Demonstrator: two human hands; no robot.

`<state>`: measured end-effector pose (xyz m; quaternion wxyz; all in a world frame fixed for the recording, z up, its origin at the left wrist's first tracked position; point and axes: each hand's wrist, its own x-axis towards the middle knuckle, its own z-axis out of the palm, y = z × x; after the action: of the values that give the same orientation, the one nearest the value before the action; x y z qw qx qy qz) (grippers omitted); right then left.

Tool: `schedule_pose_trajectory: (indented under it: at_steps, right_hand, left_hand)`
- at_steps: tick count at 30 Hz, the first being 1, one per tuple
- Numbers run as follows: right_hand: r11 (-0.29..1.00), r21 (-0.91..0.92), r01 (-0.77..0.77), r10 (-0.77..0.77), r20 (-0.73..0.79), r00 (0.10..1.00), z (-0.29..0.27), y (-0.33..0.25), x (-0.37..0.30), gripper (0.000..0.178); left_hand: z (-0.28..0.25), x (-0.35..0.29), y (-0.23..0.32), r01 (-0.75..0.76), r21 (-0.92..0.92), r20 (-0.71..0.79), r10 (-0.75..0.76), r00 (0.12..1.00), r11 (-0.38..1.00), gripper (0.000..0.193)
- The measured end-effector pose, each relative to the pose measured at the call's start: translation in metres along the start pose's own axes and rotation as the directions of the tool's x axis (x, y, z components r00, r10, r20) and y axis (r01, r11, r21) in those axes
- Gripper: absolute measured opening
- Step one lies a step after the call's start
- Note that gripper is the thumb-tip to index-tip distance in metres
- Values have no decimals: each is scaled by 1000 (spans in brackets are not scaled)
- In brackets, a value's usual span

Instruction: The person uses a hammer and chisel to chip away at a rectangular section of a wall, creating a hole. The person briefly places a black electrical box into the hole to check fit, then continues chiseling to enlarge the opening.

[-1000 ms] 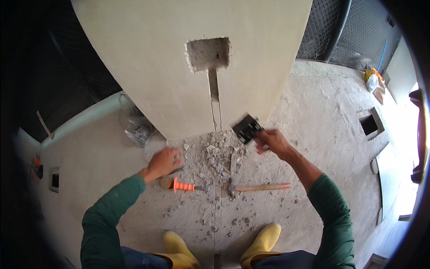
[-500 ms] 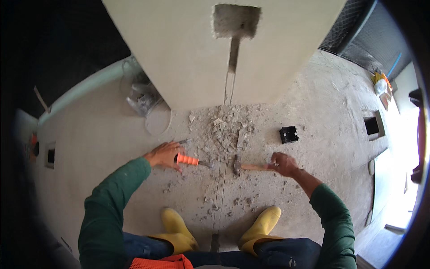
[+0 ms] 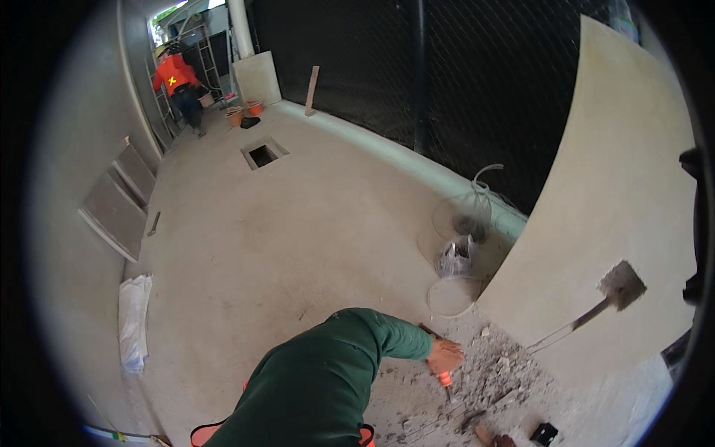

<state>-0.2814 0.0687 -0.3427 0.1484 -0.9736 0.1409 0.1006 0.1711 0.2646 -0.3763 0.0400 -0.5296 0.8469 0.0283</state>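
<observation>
My left hand (image 3: 445, 356) is low over the floor, closed about the end of an orange-handled chisel (image 3: 445, 378); the hand's back hides most of its fingers. The chisel's metal end points toward the rubble. At the lower edge, my right hand (image 3: 504, 441) is mostly cut off and lies at the end of the wooden handle of a hammer (image 3: 482, 433). The hammer's head rests among broken mortar pieces (image 3: 495, 372). A black electrical box (image 3: 544, 433) sits on the floor to the right of the hammer.
A pale wall panel (image 3: 596, 208) has a chiselled recess (image 3: 623, 284) and groove. Behind the rubble lie a plastic bag (image 3: 456, 257) and coiled conduit (image 3: 477, 197). A floor opening (image 3: 263, 156) lies farther off. A person in an orange top (image 3: 177, 78) is beside scaffolding at far left.
My view has swung left and up, bringing in the corridor and the other person. The hands now appear at lower right, still beside the chisel and hammer.
</observation>
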Motion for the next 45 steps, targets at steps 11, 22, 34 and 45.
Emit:
schedule_pose_trajectory:
  at_steps: [11,22,34,45]
  right_hand:
    - [838,360,-409,451,-36,892,-128,-60,-34,42]
    - [524,532,-665,801,-43,597,-308,-201,-61,37]
    - [796,573,-198,463,-364,808,-336,-260,4,31]
    - [810,566,-155,404,-346,846,-337,-245,11,40]
  left_hand:
    - [-173,9,3,74,-925,156,-193,969,-373,63]
    - [-327,59,-1,-374,-876,-313,-232,921,-304,92]
    - [-347,87,-30,-468,-860,-509,-301,806,201,97]
    - [-339,116,-56,-529,-787,-616,-411,672,317,96]
